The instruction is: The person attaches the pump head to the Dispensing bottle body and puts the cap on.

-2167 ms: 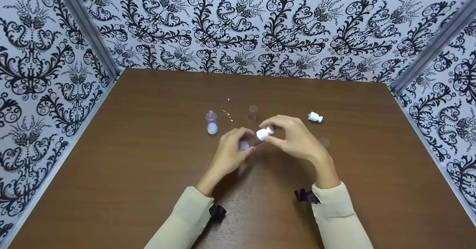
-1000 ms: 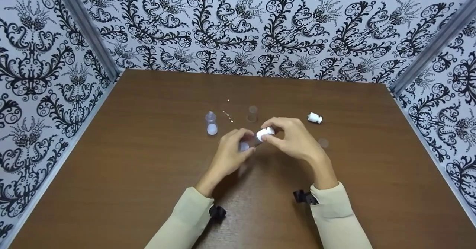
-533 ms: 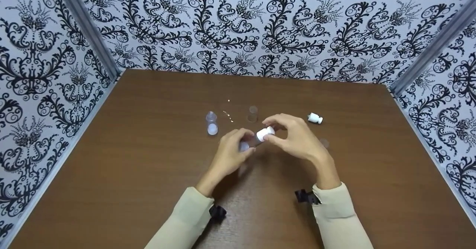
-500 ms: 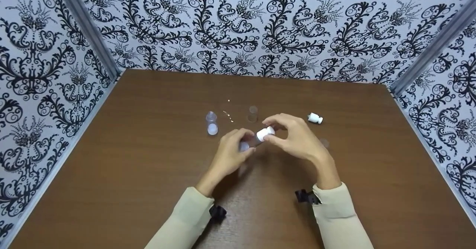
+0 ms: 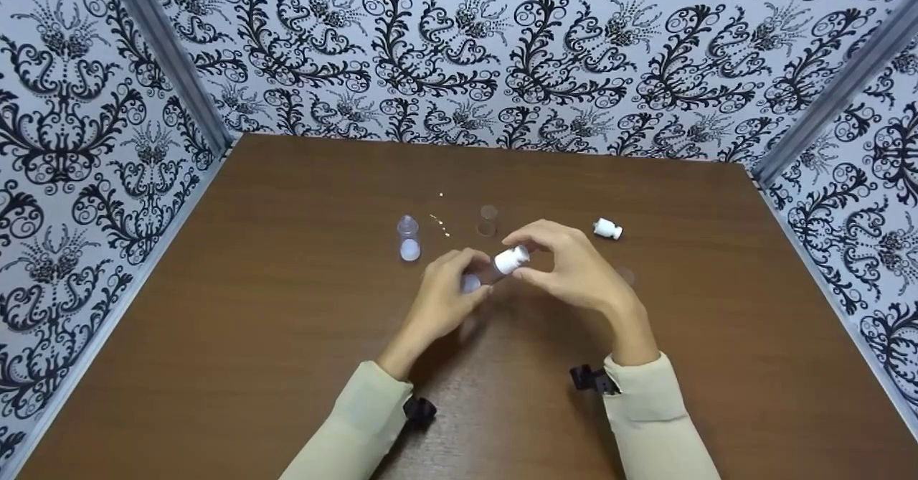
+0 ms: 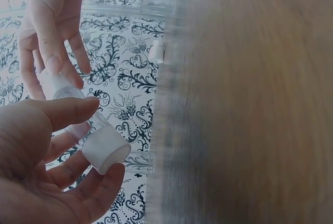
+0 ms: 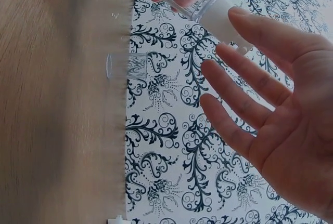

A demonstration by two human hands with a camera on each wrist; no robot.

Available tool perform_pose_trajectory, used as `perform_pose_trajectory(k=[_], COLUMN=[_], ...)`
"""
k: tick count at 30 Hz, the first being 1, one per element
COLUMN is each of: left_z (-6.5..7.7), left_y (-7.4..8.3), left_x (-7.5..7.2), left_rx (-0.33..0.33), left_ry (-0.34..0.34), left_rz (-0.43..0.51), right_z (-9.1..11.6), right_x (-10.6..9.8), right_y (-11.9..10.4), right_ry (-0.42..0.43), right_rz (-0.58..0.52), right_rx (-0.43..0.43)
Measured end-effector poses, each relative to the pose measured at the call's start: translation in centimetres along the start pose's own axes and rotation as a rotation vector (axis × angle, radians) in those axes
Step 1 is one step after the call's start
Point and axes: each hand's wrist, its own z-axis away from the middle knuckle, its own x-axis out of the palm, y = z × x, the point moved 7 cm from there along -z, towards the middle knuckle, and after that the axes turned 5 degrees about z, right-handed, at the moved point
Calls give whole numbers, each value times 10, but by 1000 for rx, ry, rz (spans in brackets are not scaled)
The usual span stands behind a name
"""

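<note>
My left hand (image 5: pixel 448 290) grips a small clear bottle (image 5: pixel 488 273) with a white base (image 6: pixel 106 148), the bottle tilted up to the right. A white pump top (image 5: pixel 511 259) with a small nozzle sits at its upper end. Thumb and index finger of my right hand (image 5: pixel 570 272) are on opposite sides of this top, and its other fingers spread out below in the right wrist view. Whether the top is fully seated on the bottle I cannot tell.
On the brown table (image 5: pixel 287 308) stands a second clear bottle (image 5: pixel 408 238) with a white bottom. Several pale specks (image 5: pixel 439 223) lie near a clear cap (image 5: pixel 488 222). At right are another white pump top (image 5: pixel 607 229) and a faint clear cap (image 5: pixel 626 276), partly behind my right hand.
The right thumb has slid down off the front of the white pump top, whose face shows more fully. The left hand and bottle have stayed in place.
</note>
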Motion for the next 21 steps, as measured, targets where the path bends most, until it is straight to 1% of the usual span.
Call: perform_pose_trajectory(k=[10,17,21], left_z=[0,0,0], left_y=[-1,-1,-1], left_x=[0,1,1], left_rx=[-7,17,21], left_ry=[-6,3,4], left_rz=[-4,3,15], right_z=[-1,-1,-1], right_x=[3,5,5], right_y=[0,0,0], right_ry=[-12,-30,-31], right_rz=[7,14,20], right_rx=[-6,6,5])
